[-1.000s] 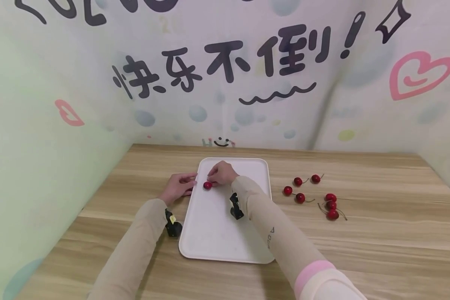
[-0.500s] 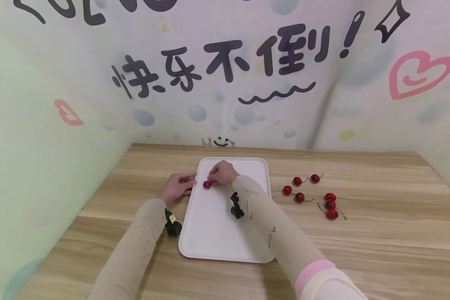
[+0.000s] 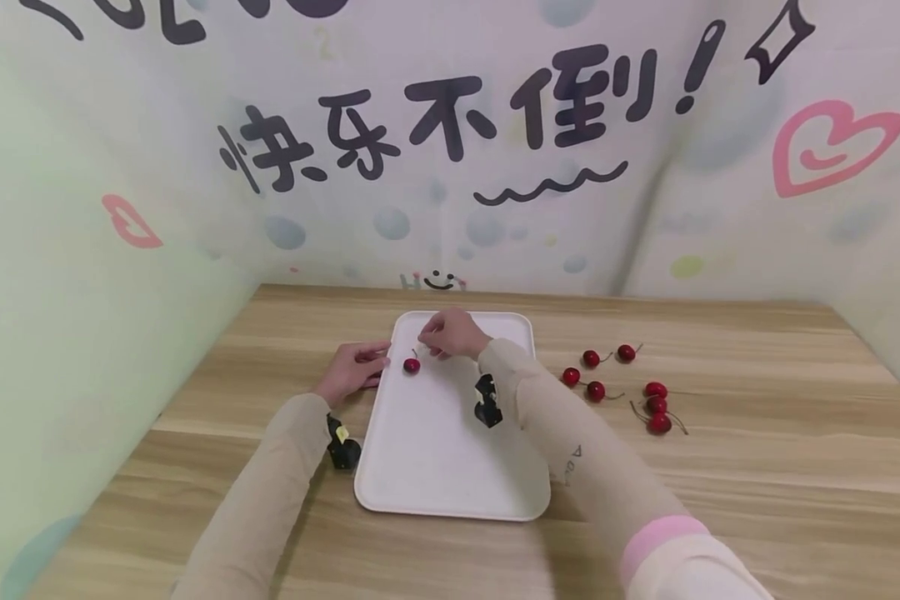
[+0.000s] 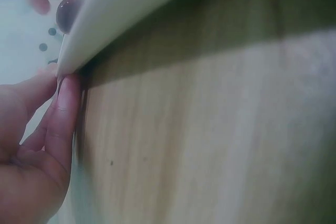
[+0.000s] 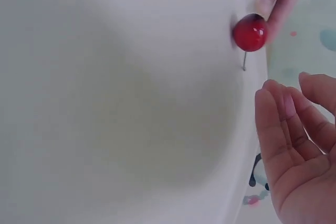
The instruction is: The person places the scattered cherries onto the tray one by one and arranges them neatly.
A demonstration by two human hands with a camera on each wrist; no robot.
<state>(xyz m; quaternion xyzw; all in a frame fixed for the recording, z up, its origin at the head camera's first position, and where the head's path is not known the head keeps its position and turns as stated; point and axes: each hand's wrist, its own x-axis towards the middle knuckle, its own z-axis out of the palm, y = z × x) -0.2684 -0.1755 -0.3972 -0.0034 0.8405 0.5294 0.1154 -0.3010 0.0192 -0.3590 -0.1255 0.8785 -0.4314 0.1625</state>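
Note:
A white tray (image 3: 457, 450) lies on the wooden table. One red cherry (image 3: 411, 366) with a thin stem rests on it near the left rim. My left hand (image 3: 352, 372) pinches that rim, thumb on one side and fingers on the other, as the left wrist view shows. Over the far part of the tray is my right hand (image 3: 454, 333), holding nothing. Its fingers (image 5: 270, 124) are loosely bent and stand apart from the cherry's stem in the right wrist view.
Right of the tray, several more stemmed cherries lie on the table, among them a near one (image 3: 659, 423) and a far one (image 3: 626, 353). A printed cloth wall (image 3: 450, 225) rises behind the table (image 3: 765, 467).
My right hand has let go of the cherry and drawn back slightly right and away, leaving the cherry on the tray with its stem showing. The left hand keeps its place at the rim.

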